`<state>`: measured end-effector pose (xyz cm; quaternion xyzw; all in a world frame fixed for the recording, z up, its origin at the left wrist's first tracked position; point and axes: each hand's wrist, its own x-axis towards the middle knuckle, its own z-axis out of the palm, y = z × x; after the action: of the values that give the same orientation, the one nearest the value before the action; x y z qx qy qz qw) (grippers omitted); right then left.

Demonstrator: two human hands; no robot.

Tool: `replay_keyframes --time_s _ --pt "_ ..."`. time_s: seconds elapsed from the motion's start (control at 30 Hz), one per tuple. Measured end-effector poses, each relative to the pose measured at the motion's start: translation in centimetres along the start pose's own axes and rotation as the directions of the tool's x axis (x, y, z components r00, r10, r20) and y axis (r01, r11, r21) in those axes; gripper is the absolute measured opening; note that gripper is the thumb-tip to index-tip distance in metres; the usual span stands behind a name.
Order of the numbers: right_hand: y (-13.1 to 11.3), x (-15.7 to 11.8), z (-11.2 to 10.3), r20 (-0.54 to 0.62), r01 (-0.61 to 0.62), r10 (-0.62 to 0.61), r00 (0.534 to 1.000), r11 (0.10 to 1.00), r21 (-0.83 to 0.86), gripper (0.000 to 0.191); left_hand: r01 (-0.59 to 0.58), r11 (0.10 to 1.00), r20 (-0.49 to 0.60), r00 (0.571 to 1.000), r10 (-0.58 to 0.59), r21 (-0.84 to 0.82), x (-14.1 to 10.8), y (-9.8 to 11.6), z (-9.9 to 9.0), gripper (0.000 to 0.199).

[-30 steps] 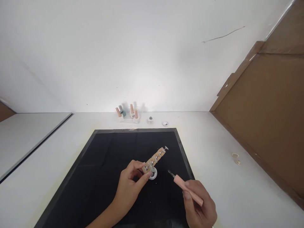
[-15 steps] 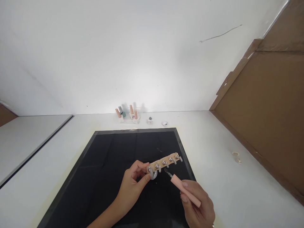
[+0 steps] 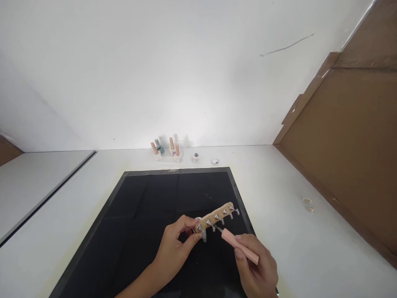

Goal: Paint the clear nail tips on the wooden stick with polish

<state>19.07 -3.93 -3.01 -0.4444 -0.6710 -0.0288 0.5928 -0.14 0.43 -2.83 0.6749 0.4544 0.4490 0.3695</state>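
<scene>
My left hand (image 3: 174, 245) pinches the near end of a tan nail-tip holder bar (image 3: 212, 217) between thumb and fingers. Along the bar stand several metal posts, each carrying a clear nail tip (image 3: 204, 236). In my right hand (image 3: 259, 261) is a nail polish brush (image 3: 239, 246), gripped by its pink cap handle. Its bristle end points up and left, at the second nail tip from my left hand; whether it touches is too small to tell. A white round item behind the bar is mostly hidden.
A black mat (image 3: 149, 215) with taped edges lies below my hands. At the back, several nail polish bottles (image 3: 176, 153) stand in a clear tray, beside a small bottle (image 3: 196, 157) and a small round dish (image 3: 215, 162). Cardboard (image 3: 347, 145) walls the right side.
The bar has turned and tilted a little, with its near end lower. The brush has moved slightly left, bringing its tip in among the nail tips. Both hands keep their hold.
</scene>
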Motion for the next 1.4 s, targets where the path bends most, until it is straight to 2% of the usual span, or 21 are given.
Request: replay_keyframes --time_s 0.47,0.77,0.97,1.17,1.4 --pt "-0.2 0.3 0.0 0.043 -0.034 0.034 0.998 0.999 0.01 0.012 0.013 0.999 -0.016 1.0 -0.014 -0.053 0.0 -0.1 0.1 0.007" --pt "-0.3 0.5 0.0 0.051 -0.017 0.015 0.999 0.999 0.038 0.014 0.0 0.998 -0.035 0.999 -0.001 -0.055 0.1 -0.1 0.1 0.008" --pt "-0.3 0.5 -0.1 0.035 -0.017 0.017 0.999 1.0 -0.01 0.012 -0.017 0.998 -0.056 0.998 0.013 -0.066 0.2 0.2 0.1 0.009" --pt "-0.4 0.8 0.0 0.068 -0.025 0.023 0.997 0.999 0.037 0.014 -0.015 0.998 -0.064 0.998 0.011 -0.068 0.3 0.3 0.2 0.008" --pt "-0.5 1.1 -0.2 0.06 0.031 -0.033 0.998 0.999 0.033 0.014 -0.007 0.998 -0.07 0.998 0.003 -0.057 0.4 0.7 0.1 0.006"
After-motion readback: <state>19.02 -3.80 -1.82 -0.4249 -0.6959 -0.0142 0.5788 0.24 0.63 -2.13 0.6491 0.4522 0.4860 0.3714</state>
